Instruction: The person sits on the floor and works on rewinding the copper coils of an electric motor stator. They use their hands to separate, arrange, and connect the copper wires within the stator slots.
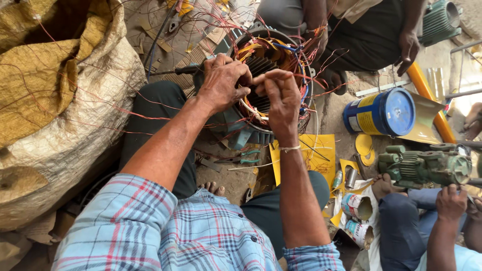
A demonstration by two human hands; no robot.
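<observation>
Both my forearms reach forward, bare below rolled checked sleeves, and converge so the hands meet side by side, nearly touching. My left hand (221, 83) is knuckles-up, fingers curled downward into a tight pinching grip, the wrist slightly bent. My right hand (281, 98) has its back toward me, fingers bunched and curled inward, a thin thread band around its wrist.

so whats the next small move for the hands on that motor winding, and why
Probably keep the left hand braced on the stator and let the right hand press the pale sleeved lead down against the copper coils. Both hands already pinch at the near rim of the winding, and loose red wires stick out around it, so a small tuck seems safer than a pull.
</observation>
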